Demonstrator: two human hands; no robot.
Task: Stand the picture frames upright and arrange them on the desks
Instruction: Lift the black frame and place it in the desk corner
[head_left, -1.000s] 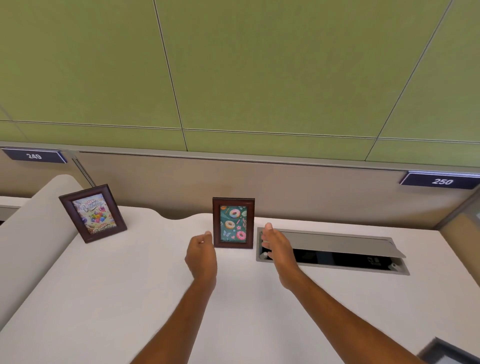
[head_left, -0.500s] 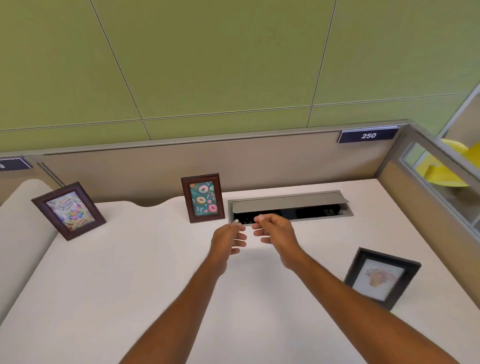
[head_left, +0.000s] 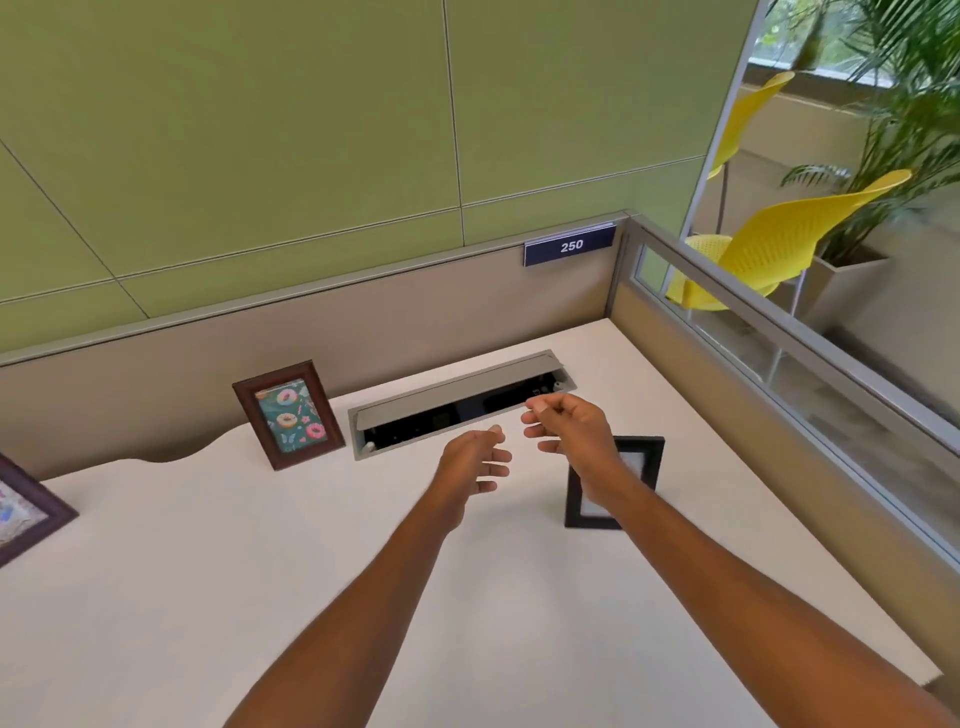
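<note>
— Wrist and forearm are covering much of the black frame (head_left: 645, 460); is its picture readable?

— No. It is lying just right of the cable tray (head_left: 457, 397) on the white surface (head_left: 208, 597). Left of the tray, the brown donut frame (head_left: 289, 414) is standing upright; a purple frame (head_left: 26, 512) is getting cut off farther left.

— Hands?

— Both are hovering empty: right hand (head_left: 574, 431) with fingers loosely curled over the tray's front edge, left hand (head_left: 470, 462) relaxed, fingers apart.
</note>
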